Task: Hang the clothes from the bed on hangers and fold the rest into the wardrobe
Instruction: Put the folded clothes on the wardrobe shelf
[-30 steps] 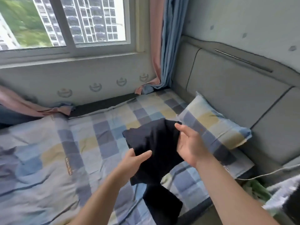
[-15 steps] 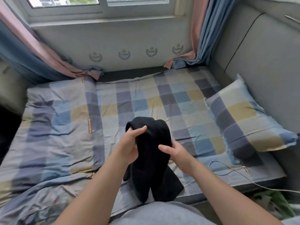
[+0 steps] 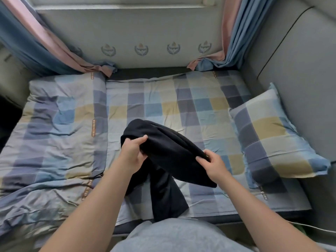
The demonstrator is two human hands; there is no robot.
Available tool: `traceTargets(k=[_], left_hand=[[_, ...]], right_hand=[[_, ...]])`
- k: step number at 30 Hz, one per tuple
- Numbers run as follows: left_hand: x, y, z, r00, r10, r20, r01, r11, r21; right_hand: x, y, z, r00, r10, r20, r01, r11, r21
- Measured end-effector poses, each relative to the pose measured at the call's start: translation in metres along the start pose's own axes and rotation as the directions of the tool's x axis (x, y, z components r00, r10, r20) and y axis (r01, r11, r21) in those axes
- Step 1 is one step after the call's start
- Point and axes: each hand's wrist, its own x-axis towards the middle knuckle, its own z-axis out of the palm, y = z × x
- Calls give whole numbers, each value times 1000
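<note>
Both hands, left [image 3: 133, 153] and right [image 3: 213, 163], grip the black garment [image 3: 167, 148] stretched between them.

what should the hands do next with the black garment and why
Probably spread the garment flat on the bed. The left hand and right hand both grip it bunched, its lower end dangling near the bed's edge, too crumpled to fold or hang.

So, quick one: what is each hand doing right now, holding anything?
Left hand: closed, gripping the black garment near its top fold.
Right hand: closed, pinching the same black garment at its right side.
</note>
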Motion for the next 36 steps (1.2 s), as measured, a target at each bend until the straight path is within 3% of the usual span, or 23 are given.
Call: traceTargets(k=[2,4,5,7,10,13,14,16,20,23,26,32,36], left_hand=[[1,-19,-2,997,-55,-59,69,957,283],[-3,-37,3,992,-109,-65,126,808,576],[-4,-44,7,994,-101,-45,105,722,684],[-4,-54,20,996,-5,88,-70,548,834],[-8,-56,55,915,42,401,-393,315,864],[-17,-60,94,787,-13,617,-604,190,774],[-19,-64,104,747,-30,664,-644,213,734],[-25,-74,115,737,-75,672,-627,296,721],[-29,-85,110,780,-83,620,-565,333,755],[-32,-83,101,836,-2,548,-475,497,726],[-37,-75,93,880,78,469,-419,591,689],[-47,-40,91,962,127,243,-251,767,591],[-55,-13,100,998,-17,58,0,961,277]], right_hand=[[8,-16,-26,993,-112,-41,109,992,-72],[12,-39,-47,978,-207,3,205,967,-152],[12,-51,-55,970,-239,47,244,949,-202],[10,-74,-68,951,-271,146,302,912,-277],[-1,-104,-84,927,-291,238,355,885,-301],[-18,-133,-100,896,-362,256,426,863,-271],[-23,-143,-106,885,-386,258,449,854,-263],[-30,-162,-119,870,-421,257,483,833,-271],[-26,-182,-144,858,-482,176,511,775,-371],[-15,-178,-147,834,-549,51,507,728,-462],[-10,-168,-135,816,-574,-66,467,723,-509],[-24,-133,-104,839,-525,-143,463,826,-321],[-34,-100,-74,918,-388,-82,372,914,-162]])
